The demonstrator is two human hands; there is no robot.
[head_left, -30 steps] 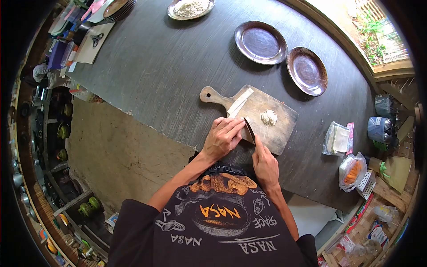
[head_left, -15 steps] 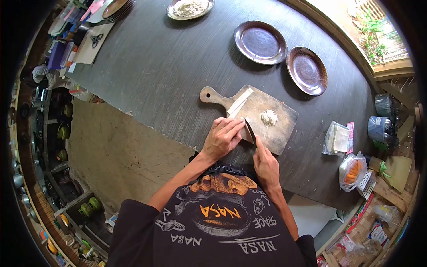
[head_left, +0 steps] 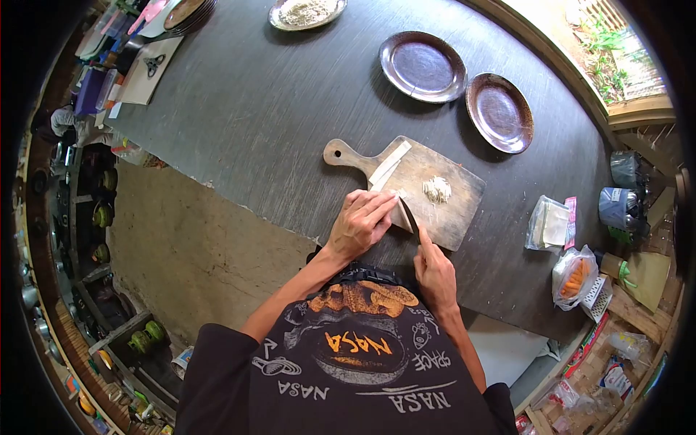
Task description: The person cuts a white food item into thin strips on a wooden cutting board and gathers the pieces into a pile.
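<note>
A wooden cutting board with a round handle lies near the table's front edge. Pale flat strips lie along its left side, their near ends under my left hand. That hand is closed, its bent fingers pressing the strips down. My right hand is wrapped round the handle of a knife, mostly hidden by the fingers. The dark knife blade stands right beside my left fingertips. A small heap of finely cut pale shreds sits on the board, right of the blade.
Two brown oval plates stand beyond the board. Farther back is a plate of whitish shreds. To the right lie a packet of pale sheets, a bag of carrots and a grater. Scissors rest at upper left.
The knife blade has shifted very slightly against the strips, with my right hand a touch lower. My left hand stays on the strips. The whole view has tilted a little.
</note>
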